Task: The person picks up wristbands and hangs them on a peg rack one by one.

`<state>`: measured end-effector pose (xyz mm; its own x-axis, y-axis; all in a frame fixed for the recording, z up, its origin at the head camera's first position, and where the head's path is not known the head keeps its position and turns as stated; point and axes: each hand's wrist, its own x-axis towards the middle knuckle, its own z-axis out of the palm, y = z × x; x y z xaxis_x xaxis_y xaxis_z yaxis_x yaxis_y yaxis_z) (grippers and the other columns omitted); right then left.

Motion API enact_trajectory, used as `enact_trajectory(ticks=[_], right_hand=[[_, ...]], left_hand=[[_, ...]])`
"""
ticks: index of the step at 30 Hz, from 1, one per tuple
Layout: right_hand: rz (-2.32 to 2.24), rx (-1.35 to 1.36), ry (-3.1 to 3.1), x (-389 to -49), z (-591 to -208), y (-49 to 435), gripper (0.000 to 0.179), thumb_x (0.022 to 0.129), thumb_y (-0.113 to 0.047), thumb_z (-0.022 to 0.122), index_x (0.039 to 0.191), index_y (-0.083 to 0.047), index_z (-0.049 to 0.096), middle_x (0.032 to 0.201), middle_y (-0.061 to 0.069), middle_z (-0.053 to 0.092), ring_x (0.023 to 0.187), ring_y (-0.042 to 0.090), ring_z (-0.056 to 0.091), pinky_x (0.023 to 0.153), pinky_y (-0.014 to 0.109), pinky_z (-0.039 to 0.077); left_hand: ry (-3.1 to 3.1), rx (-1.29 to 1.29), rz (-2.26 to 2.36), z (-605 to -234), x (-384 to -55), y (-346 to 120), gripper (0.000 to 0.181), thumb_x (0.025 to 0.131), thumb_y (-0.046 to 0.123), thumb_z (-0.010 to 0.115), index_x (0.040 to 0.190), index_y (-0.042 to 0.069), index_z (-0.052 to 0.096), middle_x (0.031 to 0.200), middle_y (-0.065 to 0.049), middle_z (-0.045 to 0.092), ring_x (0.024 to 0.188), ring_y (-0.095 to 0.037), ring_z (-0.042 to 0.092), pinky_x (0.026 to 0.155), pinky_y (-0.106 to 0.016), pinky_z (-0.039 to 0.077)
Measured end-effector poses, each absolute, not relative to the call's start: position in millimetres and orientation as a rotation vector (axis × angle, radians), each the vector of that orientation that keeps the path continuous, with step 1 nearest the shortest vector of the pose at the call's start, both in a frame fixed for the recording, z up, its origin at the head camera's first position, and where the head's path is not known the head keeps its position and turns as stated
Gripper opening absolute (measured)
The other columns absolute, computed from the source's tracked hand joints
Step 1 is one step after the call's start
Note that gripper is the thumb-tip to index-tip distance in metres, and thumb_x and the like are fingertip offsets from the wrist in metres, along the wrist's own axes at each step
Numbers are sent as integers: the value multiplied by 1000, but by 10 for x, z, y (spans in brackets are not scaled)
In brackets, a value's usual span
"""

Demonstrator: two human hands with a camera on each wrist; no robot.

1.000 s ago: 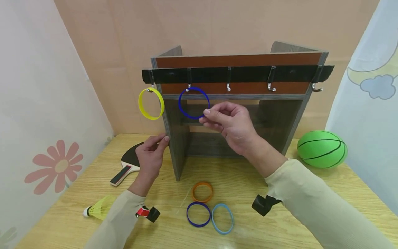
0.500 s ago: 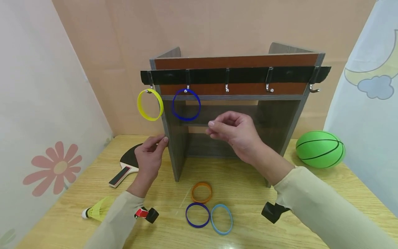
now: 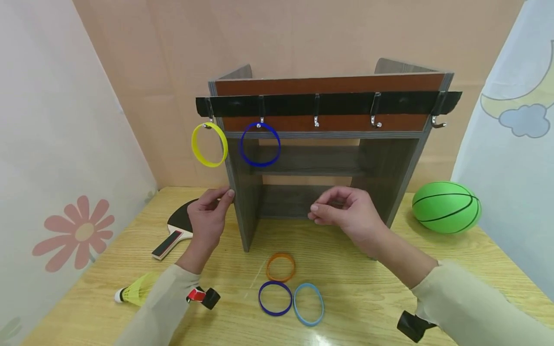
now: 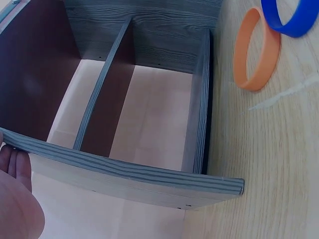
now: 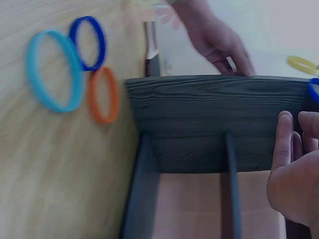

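Observation:
My left hand (image 3: 208, 211) pinches the front edge of the left side panel of a grey wooden shelf (image 3: 242, 211). In the left wrist view its fingers (image 4: 15, 162) lie along that panel. My right hand (image 3: 346, 214), fingers loosely bent and holding nothing, is in front of the shelf's lower opening. A blue silicone wristband (image 3: 260, 166) hangs from the second hook of the black hook strip (image 3: 290, 105). On the leftmost hook hangs a yellow wristband (image 3: 195, 149). Orange (image 3: 281, 280), dark blue (image 3: 275, 315) and light blue (image 3: 322, 307) wristbands lie on the table before the shelf.
Left of the shelf lie a table tennis bat (image 3: 166, 244) and a yellow shuttlecock (image 3: 139, 290). A green ball (image 3: 446, 207) stands to the right on the wooden table (image 3: 346, 298). Three hooks on the right of the strip are bare.
My right hand has let go of the blue wristband, which now hangs on the second hook, and has moved down and right. My left hand stays at the panel.

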<state>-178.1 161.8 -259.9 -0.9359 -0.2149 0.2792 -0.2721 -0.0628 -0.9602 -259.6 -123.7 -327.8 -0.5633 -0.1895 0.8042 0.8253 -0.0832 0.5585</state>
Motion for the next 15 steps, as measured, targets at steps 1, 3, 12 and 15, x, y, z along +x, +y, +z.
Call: enact_trajectory(ticks=[1,3,12,15], right_hand=[[2183,546,-2138,-1772,-2642,1638,10,83,4,69,84,-4,64,86,15,66,80,29,68,75,41,54],[2158,530,-2176,-1755,-2729,1676,9,83,4,69,84,-3,63,85,15,67,79,30,67,74,41,54],[2010,438,-2486,-1632,-3201,1896,19,83,1,69,93,10,56,83,18,63,77,33,65,70,45,55],[2002,462,-2572,-1578,-3356,1979,17,84,0,67,92,10,55,83,17,61,77,35,65,69,43,55]], left_hand=[[-1448,-724,-1739,-3275,-2597,-1238,10,82,-12,67,92,-15,67,77,-3,66,65,-13,63,60,-20,51],[-1455,-723,-1723,-3272,-2595,-1241,11,82,-10,67,92,-15,68,77,-3,66,65,-12,63,60,-20,51],[-1457,-710,-1734,-3269,-2574,-1234,10,82,-10,67,92,-15,67,76,-3,66,62,-11,62,56,-17,48],[-1464,-706,-1731,-3267,-2576,-1227,10,82,-12,66,91,-15,68,76,-3,65,62,-13,62,56,-17,48]])
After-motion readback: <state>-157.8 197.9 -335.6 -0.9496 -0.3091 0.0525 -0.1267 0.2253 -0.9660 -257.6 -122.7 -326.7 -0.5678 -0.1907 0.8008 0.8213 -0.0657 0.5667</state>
